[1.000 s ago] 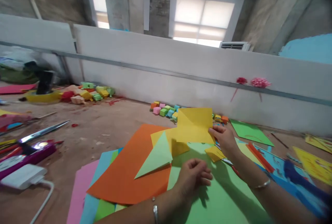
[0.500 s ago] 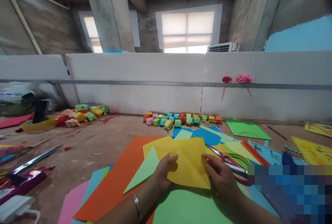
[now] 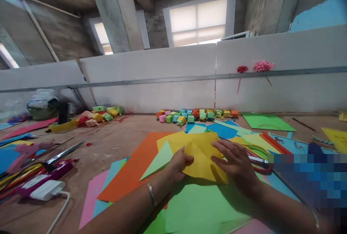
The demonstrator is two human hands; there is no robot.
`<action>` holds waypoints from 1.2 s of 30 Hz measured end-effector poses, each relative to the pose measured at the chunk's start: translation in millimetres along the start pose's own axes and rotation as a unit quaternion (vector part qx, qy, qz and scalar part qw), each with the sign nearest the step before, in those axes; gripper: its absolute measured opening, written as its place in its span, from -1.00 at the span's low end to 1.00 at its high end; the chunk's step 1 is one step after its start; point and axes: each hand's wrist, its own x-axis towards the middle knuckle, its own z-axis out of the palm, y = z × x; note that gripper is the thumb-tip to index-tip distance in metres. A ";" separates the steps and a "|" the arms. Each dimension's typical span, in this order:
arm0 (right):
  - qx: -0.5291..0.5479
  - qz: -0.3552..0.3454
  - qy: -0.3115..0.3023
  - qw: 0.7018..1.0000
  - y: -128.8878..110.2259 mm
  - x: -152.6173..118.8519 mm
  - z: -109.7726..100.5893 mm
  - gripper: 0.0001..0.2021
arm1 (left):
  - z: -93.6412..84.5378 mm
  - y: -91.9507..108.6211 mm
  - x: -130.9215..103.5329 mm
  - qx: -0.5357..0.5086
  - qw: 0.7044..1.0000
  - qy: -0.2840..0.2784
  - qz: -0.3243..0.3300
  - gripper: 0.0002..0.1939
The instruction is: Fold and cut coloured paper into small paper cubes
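A creased yellow sheet of paper [image 3: 202, 154] is raised a little above the pile in front of me. My left hand [image 3: 179, 163] pinches its left edge, thumb on top. Over the right edge hovers my right hand [image 3: 237, 163], fingers apart; whether the fingertips touch the paper I cannot tell. Beside my left wrist lies a folded light green triangle [image 3: 159, 160], on a large orange sheet [image 3: 127, 174]. A light green sheet [image 3: 202, 205] spreads below both hands. Red-handled scissors [image 3: 261, 165], partly hidden, lie to the right of my right hand.
Small coloured paper cubes [image 3: 191, 119] line the base of the white partition [image 3: 151, 96]. More folded paper pieces [image 3: 107, 114] sit at left. A purple power strip [image 3: 45, 179] holds a white charger [image 3: 48, 190]. At far right is a green sheet [image 3: 268, 122].
My right hand has let go of the yellow sheet's right edge and its fingers have spread over it. My left hand keeps its hold. The camera view has shifted and tilted.
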 end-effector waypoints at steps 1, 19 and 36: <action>0.002 -0.035 -0.006 0.999 -2.2 1.2 -1.9 -0.82 | 1.0 -0.1 -0.9 0.009 1.000 0.001 0.000 -0.41; 0.200 0.174 -0.091 0.960 4.8 -1.6 -7.6 -0.78 | 7.6 7.4 -18.0 0.140 0.980 -0.137 -0.015 -0.38; 0.228 0.314 -0.143 0.911 -3.7 2.3 -7.5 -0.76 | 13.3 4.2 -18.0 0.258 0.960 -0.068 0.079 -0.60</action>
